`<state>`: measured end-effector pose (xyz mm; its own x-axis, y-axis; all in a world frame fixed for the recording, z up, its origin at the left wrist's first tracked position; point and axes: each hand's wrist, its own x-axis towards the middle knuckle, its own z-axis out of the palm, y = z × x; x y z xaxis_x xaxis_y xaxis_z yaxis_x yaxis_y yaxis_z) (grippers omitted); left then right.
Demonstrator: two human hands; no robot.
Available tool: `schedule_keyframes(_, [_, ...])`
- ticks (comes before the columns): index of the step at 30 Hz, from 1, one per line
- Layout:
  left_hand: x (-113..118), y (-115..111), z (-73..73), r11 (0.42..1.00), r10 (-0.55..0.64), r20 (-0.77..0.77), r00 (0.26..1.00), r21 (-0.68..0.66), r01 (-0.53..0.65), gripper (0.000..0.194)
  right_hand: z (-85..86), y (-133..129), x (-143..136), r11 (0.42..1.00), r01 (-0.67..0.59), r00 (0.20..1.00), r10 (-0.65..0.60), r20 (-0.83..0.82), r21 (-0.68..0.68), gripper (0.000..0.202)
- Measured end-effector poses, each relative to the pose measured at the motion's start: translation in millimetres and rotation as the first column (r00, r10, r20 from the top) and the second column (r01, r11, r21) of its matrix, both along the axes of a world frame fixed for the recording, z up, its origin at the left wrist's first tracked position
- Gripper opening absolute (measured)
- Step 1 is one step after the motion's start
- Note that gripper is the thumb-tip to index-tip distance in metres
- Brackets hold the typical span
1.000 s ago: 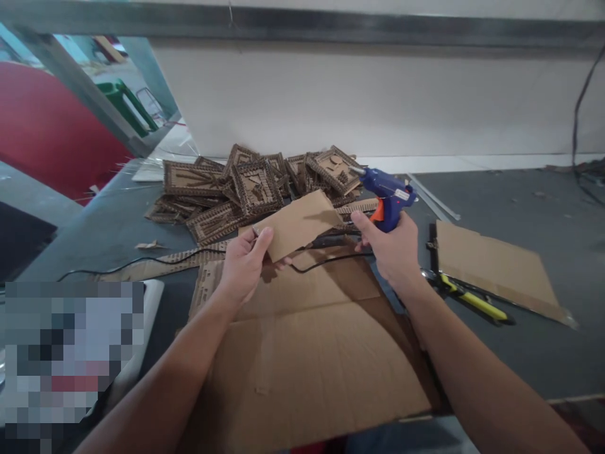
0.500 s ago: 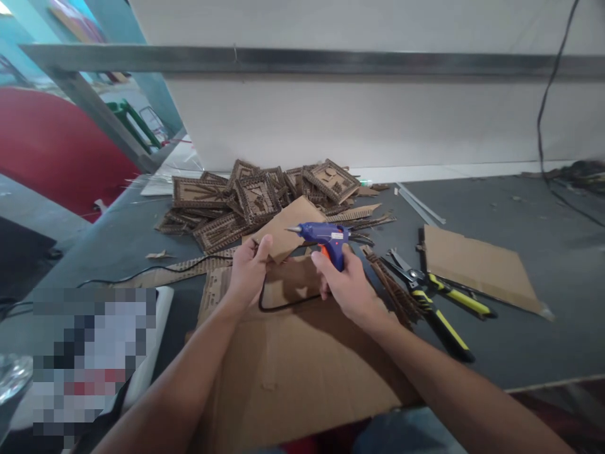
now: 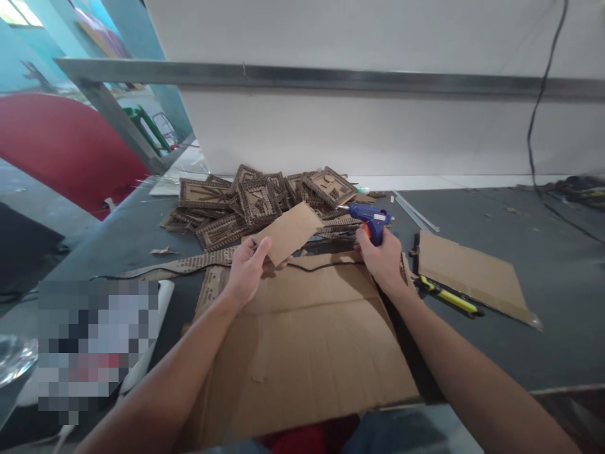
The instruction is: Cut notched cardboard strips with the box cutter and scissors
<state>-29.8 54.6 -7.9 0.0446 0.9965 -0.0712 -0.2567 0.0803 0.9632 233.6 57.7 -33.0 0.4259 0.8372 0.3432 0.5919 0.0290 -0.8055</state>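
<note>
My left hand (image 3: 250,268) grips a small flat cardboard piece (image 3: 290,233) by its near left corner, thumb on top. In my right hand (image 3: 382,257) is a blue hot glue gun (image 3: 366,215), its nozzle pointing left, a short way past the right end of the cardboard piece. A large cardboard sheet (image 3: 302,359) lies below both hands. Behind them is a heap of decorated cardboard panels (image 3: 258,200) with strips glued on. The black cord (image 3: 312,268) of the glue gun runs leftward across the sheet's top edge.
Yellow-and-black handled snips (image 3: 449,296), partly hidden by my right arm, lie beside another cardboard piece (image 3: 472,268). Clear glue sticks (image 3: 416,211) rest farther back on the dark table (image 3: 510,221). A blurred-out object (image 3: 94,347) sits at left. A metal rail (image 3: 331,79) crosses the white wall.
My right hand has carried the glue gun rightward and slightly away, off the cardboard piece. My left hand still holds that piece, now turned flatter. The cord has shifted up to the sheet's edge.
</note>
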Motion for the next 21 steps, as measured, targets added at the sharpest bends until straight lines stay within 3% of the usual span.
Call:
schedule_keyframes(4, [1, 0, -1.5, 1.000, 0.007, -0.004, 1.000, 0.027, -0.007, 0.050, -1.9, 10, 17, 0.992, 0.084, 0.977, -0.100, 0.189, 0.094, 0.033])
schedule_keyframes(9, [5, 4, -3.2, 0.999, 0.007, -0.025, 1.000, 0.033, -0.006, 0.045, 7.7, 11, 21, 0.989, 0.030, 0.985, -0.053, 0.163, 0.143, 0.028])
schedule_keyframes(15, [5, 16, -8.1, 0.997, -0.028, -0.097, 0.995, 0.065, 0.034, 0.044, 26.1, -14, -15, 0.987, -0.154, 0.966, 0.139, 0.216, 0.050, 0.024])
schedule_keyframes(21, [-3, 9, -7.9, 0.991, -0.123, -0.159, 0.980, 0.034, 0.130, 0.045, 13.4, -29, -24, 0.960, -0.279, 0.888, 0.244, 0.389, 0.034, 0.031])
